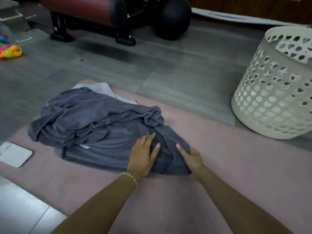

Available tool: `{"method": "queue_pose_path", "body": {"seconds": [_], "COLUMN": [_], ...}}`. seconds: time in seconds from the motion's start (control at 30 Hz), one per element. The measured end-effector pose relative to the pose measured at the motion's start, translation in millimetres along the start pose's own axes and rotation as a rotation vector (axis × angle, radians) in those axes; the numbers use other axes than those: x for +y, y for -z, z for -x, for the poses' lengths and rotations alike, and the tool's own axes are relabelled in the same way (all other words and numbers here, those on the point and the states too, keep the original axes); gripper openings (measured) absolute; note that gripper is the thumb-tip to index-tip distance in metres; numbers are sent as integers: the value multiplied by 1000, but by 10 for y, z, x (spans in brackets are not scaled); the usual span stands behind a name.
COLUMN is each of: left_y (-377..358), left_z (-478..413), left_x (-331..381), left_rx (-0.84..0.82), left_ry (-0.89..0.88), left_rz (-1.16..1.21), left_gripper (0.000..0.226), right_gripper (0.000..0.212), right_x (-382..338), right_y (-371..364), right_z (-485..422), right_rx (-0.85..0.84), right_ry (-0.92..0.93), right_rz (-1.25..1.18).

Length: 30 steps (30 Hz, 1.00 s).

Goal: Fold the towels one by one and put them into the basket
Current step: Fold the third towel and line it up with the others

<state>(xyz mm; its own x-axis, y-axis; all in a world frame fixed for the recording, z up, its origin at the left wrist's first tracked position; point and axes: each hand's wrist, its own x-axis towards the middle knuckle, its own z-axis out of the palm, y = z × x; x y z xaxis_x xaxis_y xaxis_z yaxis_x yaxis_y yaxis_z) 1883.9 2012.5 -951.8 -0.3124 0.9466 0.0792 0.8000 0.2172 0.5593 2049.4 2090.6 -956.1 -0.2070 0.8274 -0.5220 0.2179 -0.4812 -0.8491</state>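
A crumpled heap of dark grey-blue towels (94, 122) lies on a pink mat (219, 157). A lighter pale towel (104, 89) peeks out at the heap's far side. My left hand (143, 156) lies flat, fingers straight, on the near right part of the grey towel. My right hand (190, 156) grips the towel's right edge, thumb on top and the other fingers tucked under the cloth. A white perforated basket (273, 92) stands at the right, beyond the mat's edge; its inside is mostly hidden.
A phone (15, 154) lies at the mat's left edge. Beyond the mat is grey floor, with a red and black exercise bench (94, 17), a black ball (172, 19) and a colourful toy (10, 51) at the far left.
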Motion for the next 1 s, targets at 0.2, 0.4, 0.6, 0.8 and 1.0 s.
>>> {"method": "queue_pose_path", "body": {"seconds": [0.2, 0.4, 0.6, 0.8, 1.0], "left_y": [62, 660, 1039, 1285, 1651], "left_z": [-124, -483, -699, -777, -655], "left_x": [-122, -888, -1328, -1043, 321], "left_rx": [-41, 149, 7, -282, -212], "left_ry": [36, 145, 236, 24, -62], "left_rz": [-140, -531, -702, -525, 362], "left_gripper": [91, 76, 67, 72, 44], "right_gripper": [26, 53, 67, 62, 71], "right_x": [83, -154, -230, -537, -1281], "right_y": [89, -515, -1104, -1009, -491], "right_z": [-140, -381, -445, -205, 552], "right_rx": [-85, -206, -337, -338, -446], "right_ry": [-45, 209, 220, 216, 301], "right_rz": [361, 501, 399, 327, 196]}}
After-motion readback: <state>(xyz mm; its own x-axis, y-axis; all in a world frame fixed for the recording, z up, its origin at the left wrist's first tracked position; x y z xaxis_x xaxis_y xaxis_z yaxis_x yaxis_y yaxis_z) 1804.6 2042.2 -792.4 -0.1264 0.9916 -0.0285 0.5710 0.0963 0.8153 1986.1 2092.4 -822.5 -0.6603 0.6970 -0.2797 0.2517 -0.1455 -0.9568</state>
